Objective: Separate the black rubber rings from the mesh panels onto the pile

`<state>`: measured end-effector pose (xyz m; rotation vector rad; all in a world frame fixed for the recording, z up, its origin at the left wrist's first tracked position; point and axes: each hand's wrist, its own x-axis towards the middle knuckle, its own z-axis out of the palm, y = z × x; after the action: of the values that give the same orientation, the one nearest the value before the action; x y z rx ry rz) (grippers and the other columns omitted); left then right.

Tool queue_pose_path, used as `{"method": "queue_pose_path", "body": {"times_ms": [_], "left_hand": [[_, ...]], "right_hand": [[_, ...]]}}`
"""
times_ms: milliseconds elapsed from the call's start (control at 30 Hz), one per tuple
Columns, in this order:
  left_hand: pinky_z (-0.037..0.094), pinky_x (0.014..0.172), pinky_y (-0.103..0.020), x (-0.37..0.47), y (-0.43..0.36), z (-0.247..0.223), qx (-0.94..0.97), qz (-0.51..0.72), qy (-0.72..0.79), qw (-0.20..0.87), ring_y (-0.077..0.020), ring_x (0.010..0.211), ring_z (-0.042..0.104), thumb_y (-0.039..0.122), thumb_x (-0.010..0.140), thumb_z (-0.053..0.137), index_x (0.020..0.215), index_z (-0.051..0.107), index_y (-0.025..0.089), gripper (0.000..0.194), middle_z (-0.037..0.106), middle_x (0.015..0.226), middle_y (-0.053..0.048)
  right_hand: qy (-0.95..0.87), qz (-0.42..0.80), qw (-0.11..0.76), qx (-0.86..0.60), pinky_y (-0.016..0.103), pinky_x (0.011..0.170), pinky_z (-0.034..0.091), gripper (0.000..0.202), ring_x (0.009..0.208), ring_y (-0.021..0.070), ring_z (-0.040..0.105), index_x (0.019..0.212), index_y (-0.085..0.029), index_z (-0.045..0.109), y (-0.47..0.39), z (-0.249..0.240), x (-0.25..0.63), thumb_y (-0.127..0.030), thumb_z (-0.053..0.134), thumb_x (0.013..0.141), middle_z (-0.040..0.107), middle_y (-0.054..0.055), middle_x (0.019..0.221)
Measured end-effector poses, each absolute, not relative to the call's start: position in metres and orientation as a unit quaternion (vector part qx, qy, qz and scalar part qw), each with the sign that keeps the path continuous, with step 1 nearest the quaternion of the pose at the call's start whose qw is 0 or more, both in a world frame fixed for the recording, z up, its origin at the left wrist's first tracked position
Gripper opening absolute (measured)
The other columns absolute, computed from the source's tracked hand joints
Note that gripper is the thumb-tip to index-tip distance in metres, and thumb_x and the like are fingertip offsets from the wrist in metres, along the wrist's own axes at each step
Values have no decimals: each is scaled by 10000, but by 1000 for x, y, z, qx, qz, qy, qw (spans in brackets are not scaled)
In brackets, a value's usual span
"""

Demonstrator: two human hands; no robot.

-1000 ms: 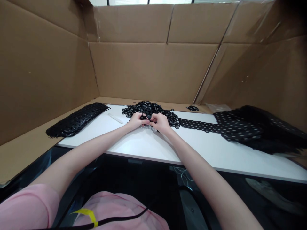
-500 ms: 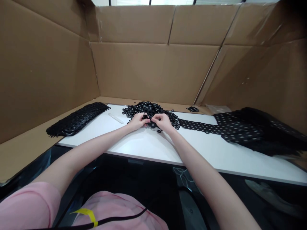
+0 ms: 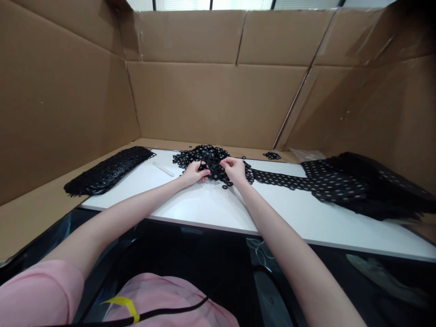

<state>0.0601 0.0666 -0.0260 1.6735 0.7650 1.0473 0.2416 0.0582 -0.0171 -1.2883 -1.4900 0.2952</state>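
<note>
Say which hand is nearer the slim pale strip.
Left: the left hand is just right of the slim pale strip; the right hand is farther right, at the black rings.

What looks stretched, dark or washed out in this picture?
Head view: the right arm looks stretched towards the bottom edge, with a faint shadow beside it on the table; window washed out; top right corner nearly black; rings blend together.

Over my link, I have the ring pile (image 3: 204,153) on the table (image 3: 204,204), with 1 stick (image 3: 163,169) and 1 mesh bundle (image 3: 109,171) to its left. 1 linked strip (image 3: 282,178) runs right to the netting heap (image 3: 361,186). Behind the strip lies 1 ring cluster (image 3: 271,155); cardboard (image 3: 218,104) stands at the back.
</note>
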Motion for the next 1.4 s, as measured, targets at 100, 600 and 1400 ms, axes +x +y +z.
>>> {"method": "queue_pose_path", "body": {"times_ms": [100,600,1400], "left_hand": [[417,422,-178,55,71,-29,666,437,332,505,-79,437,555,189,706,719,713,517,125,212,599,567,22],[440,448,-194,52,73,-26,626,463,305,549,-93,468,578,224,669,768,714,539,107,262,608,582,7],[518,589,-259,52,75,-28,673,437,258,538,-143,543,649,442,643,777,724,599,91,401,695,635,-72]], "right_hand": [[-586,97,582,-556,287,633,424,195,647,189,576,632,-184,650,60,-15,256,-306,513,697,669,41,648],[-630,24,499,-595,385,841,436,299,855,222,584,927,-189,733,75,-34,281,-320,487,818,709,93,934],[-702,-108,502,-494,390,831,401,189,890,241,528,904,-214,686,34,-7,242,-298,530,840,626,77,867]]}}
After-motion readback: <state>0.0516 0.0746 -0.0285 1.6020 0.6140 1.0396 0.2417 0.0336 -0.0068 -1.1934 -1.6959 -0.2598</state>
